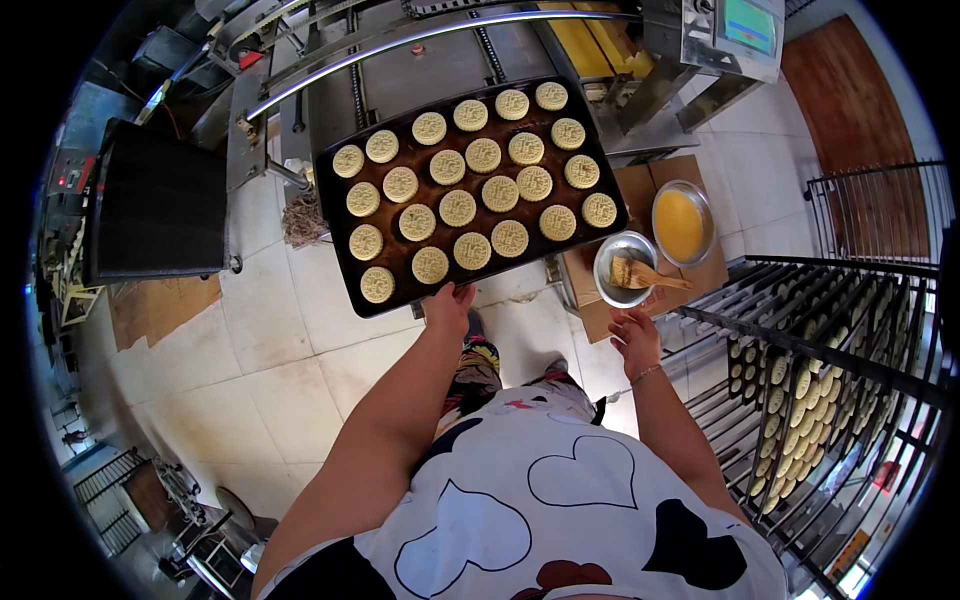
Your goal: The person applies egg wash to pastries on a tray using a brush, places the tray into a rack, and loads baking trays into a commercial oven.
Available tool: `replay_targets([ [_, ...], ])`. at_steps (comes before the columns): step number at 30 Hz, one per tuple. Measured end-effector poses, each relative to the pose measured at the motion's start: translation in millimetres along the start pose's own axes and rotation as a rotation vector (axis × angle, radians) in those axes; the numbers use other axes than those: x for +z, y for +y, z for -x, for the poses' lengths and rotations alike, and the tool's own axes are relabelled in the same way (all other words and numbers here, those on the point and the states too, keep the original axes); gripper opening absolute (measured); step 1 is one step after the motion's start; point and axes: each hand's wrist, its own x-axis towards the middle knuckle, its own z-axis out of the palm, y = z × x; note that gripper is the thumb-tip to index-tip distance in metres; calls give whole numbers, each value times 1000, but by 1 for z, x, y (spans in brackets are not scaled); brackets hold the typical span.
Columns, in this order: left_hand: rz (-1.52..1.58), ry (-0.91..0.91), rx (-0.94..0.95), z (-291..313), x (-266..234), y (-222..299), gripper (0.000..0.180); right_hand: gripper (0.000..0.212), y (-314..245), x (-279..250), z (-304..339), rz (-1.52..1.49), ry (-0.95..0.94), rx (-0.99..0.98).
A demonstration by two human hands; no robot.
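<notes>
A dark baking tray [415, 292] carries rows of round, pale, pattern-stamped pastries [457, 208]. My left hand [449, 307] grips the tray's near edge, with part of the fingers hidden by the rim. To the right, a small metal bowl [607, 287] has a wooden pastry brush [648, 275] lying across it, bristles inside and handle over the rim. My right hand [636, 343] is just below this bowl, its fingers apart and slightly curled, with nothing seen in them. Beside it stands a larger metal bowl [707, 215] of yellow liquid [680, 225].
Both bowls stand on brown cardboard [715, 275]. A metal machine [420, 70] with a rail and chains lies beyond the tray. On the right, a black rack [830, 352] holds trays of pastries [800, 420]. A black panel [160, 205] stands at the left.
</notes>
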Motion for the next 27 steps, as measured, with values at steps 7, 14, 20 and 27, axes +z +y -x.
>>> replay_targets([
  [7, -86, 15, -86, 26, -30, -7, 17, 30, 2, 26, -19, 254, -20, -108],
  [14, -567, -31, -369, 78, -57, 11, 18, 15, 1, -10, -74, 516, 53, -505],
  [20, -1677, -376, 851, 73, -21, 67, 26, 29, -67, 61, -68, 861, -185, -944],
  [27, -2016, -298, 1096, 46, 32, 95, 57, 56, -125, 190, -85, 1105, -369, -1078],
])
